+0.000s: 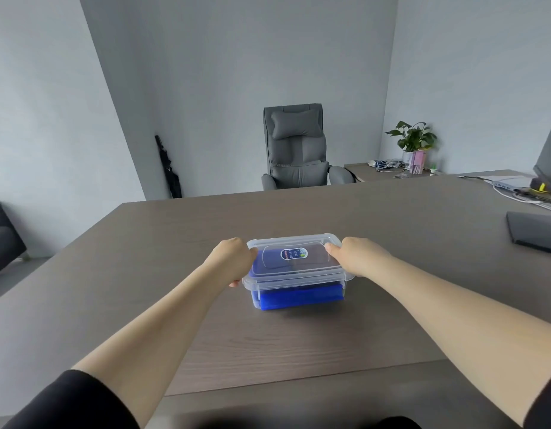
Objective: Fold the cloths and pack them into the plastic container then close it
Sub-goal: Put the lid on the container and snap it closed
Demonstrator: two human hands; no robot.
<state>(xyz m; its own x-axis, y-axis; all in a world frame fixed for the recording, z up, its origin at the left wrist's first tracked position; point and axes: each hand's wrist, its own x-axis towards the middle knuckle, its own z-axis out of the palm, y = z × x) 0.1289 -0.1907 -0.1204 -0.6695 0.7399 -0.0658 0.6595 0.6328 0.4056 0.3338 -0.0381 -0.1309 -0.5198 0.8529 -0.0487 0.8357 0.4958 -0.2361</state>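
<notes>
The plastic container (296, 286) sits mid-table at about 12 o'clock from the person, its clear lid (296, 258) on top and folded blue cloths (300, 298) inside. The left hand (234, 261) curls around its 9 o'clock end and the right hand (356, 257) grips the 3 o'clock end. If one side is pressed harder, the lid could seat crooked and a latch miss, or the container could skid on the smooth table (392, 243).

Grey walls, brown wood desk (175, 243), grey office chair (296, 150) behind, potted plant (413, 139) far right, dark sofa (2, 236) left edge.
</notes>
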